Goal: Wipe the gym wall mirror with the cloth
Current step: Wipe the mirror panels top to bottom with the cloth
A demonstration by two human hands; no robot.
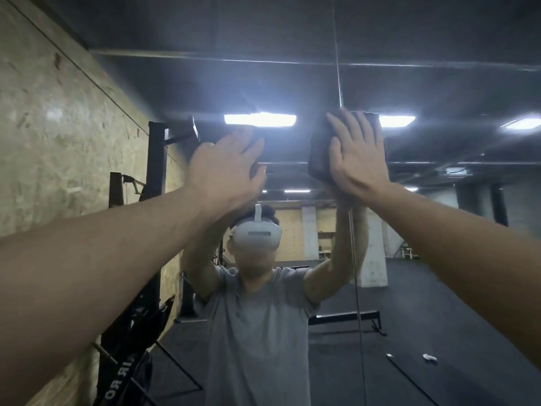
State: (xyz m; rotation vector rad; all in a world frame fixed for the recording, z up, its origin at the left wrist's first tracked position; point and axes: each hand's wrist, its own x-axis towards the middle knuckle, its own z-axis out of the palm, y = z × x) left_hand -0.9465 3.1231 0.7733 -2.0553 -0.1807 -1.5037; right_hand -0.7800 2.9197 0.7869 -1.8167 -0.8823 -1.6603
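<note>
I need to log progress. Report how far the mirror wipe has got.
Done: cannot tell, no cleaned patch shows. In hand: the right hand presses the dark cloth flat high on the mirror; the left hand is raised bare. Left: apparently everything below.

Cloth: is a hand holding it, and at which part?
The right hand presses the dark cloth flat on the mirror with straight fingers over its right half. The left hand holds nothing.

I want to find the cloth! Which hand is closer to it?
Right. The right hand presses flat on the dark cloth against the mirror. The left hand is beside it, off the cloth.
</note>
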